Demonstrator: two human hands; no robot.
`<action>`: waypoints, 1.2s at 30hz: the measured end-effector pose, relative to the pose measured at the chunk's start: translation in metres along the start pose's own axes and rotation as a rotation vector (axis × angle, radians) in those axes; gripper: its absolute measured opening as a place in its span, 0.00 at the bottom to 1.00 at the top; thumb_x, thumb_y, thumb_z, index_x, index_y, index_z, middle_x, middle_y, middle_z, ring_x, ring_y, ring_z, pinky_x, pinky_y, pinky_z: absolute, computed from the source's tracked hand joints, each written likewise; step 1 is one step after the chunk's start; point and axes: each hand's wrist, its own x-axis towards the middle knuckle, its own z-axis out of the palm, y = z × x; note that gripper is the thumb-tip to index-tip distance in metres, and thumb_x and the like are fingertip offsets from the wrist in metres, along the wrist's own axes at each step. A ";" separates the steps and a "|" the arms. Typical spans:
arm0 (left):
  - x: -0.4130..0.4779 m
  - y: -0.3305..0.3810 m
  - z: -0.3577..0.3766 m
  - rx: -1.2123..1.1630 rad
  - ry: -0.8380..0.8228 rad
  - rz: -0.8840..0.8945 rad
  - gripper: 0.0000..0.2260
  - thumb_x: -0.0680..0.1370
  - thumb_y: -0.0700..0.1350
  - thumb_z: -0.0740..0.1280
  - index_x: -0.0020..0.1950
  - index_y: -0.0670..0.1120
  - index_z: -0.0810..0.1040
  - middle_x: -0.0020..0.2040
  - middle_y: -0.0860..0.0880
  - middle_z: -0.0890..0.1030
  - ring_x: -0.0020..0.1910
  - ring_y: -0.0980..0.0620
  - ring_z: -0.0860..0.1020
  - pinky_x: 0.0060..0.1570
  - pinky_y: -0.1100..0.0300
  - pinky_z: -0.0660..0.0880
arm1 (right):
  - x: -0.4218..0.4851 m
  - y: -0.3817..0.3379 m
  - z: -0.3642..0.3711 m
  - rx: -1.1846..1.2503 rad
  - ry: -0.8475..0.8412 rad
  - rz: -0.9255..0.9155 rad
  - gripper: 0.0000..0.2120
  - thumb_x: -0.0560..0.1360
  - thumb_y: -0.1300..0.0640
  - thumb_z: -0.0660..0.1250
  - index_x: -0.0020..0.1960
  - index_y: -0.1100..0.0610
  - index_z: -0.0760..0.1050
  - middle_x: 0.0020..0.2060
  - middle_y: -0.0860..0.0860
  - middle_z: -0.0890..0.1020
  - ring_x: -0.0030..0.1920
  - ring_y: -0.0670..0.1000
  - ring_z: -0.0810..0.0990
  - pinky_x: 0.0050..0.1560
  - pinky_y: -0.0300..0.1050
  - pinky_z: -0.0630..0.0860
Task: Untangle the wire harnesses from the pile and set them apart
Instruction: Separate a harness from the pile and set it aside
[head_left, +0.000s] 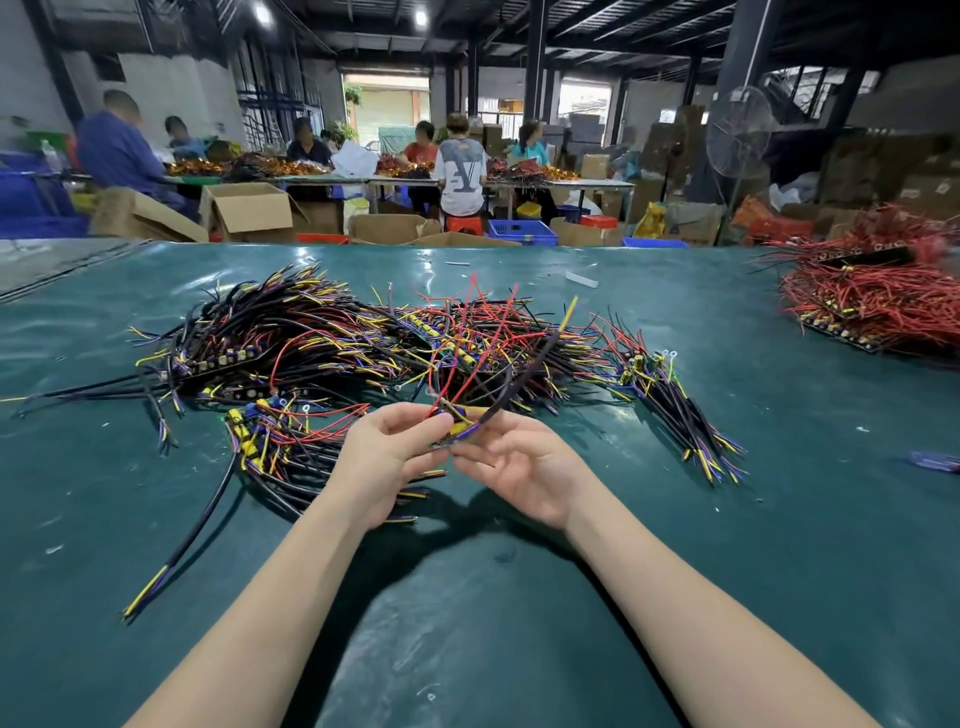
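Where the green table (779, 519) spreads under both forearms, the big pile of wire harnesses (322, 343) lies just beyond the hands, reaching out to either side of them. A separate red heap (878, 306) sits well off past the right hand. One harness (460, 423) is lifted between the hands, its red wires standing up. The left hand (387, 457) pinches it; the right hand (524, 467) grasps its other side with curled fingers.

Table cover (727, 519) teal, glossy. Wire pile (322, 343): blk, red, yel, w/ blue-purple strands. Harness (462, 422): red wires, yel + blue bits. Heap (878, 306) far right mostly red. Crates (522, 232) blue; boxes (249, 210) brown.
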 end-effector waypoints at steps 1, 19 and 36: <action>0.000 0.000 0.000 0.018 -0.007 -0.002 0.05 0.73 0.35 0.68 0.39 0.43 0.77 0.31 0.53 0.82 0.30 0.58 0.79 0.30 0.68 0.76 | 0.001 0.001 0.000 0.000 0.007 0.000 0.20 0.69 0.75 0.53 0.40 0.61 0.81 0.34 0.54 0.84 0.34 0.51 0.83 0.38 0.42 0.81; 0.000 -0.009 0.006 0.034 0.009 -0.118 0.02 0.73 0.37 0.68 0.40 0.40 0.78 0.38 0.45 0.81 0.31 0.57 0.81 0.30 0.69 0.75 | 0.004 0.002 -0.001 -0.166 0.189 0.158 0.13 0.77 0.66 0.58 0.39 0.60 0.78 0.28 0.53 0.82 0.28 0.49 0.82 0.27 0.37 0.77; -0.002 0.004 0.013 -0.362 -0.060 -0.248 0.11 0.73 0.40 0.65 0.33 0.42 0.82 0.31 0.48 0.82 0.26 0.58 0.79 0.25 0.71 0.74 | 0.003 0.002 0.011 -0.002 0.141 -0.112 0.17 0.75 0.70 0.54 0.35 0.63 0.78 0.26 0.53 0.82 0.25 0.47 0.80 0.26 0.35 0.77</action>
